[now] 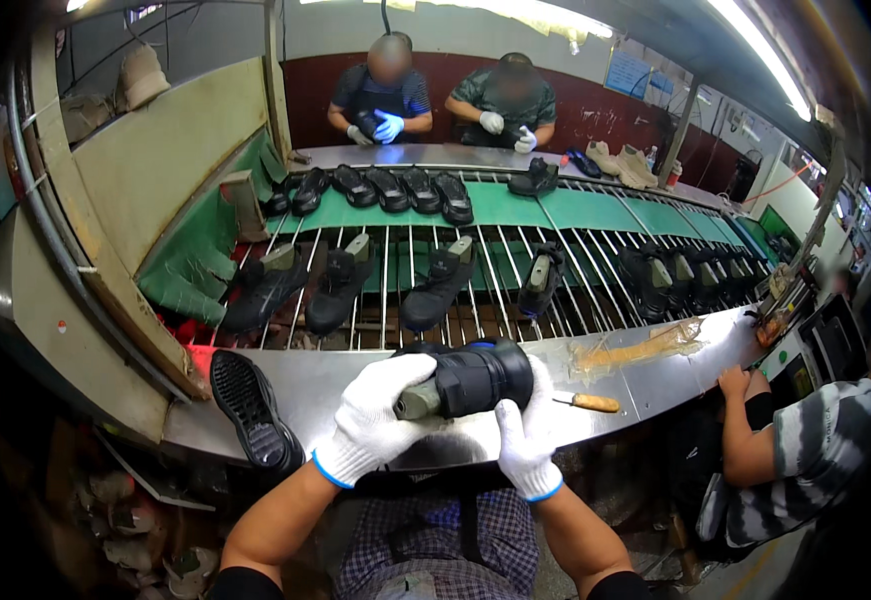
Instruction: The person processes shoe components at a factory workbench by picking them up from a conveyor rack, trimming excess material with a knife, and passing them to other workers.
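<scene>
White knit cotton, blue at the cuff: one glove on the left hand [380, 410], closed round the heel end of a black shoe with a stitched upper [485, 378], the olive-grey last [417, 403] jutting out beside the palm; its pair on the right hand [527, 440], half open, cupped at the toe with thumb lifted, its pressure not possible to tell. Shoe held sideways above the near edge of a bare steel bench [675, 385], toe to the right. On the bench, left: one black rubber sole with lugged tread [253, 410], tread up, well apart from the shoe. On the bench, right: one tool with a pale wooden handle [595, 402], just beside the right hand. Stage, by judgement: partway; upper formed over its last, last not yet out; whether the underside carries a sole is hidden. Beyond: a rack of thin metal rods [596, 272] bearing several black shoes on lasts [440, 288], probably work outstanding. Next, a green flat belt [500, 208] with a row of black soles [387, 190], seemingly unused stock. Farthest: two gloved co-workers at the opposite bench, and beige shoes [635, 168] to their right.
</scene>
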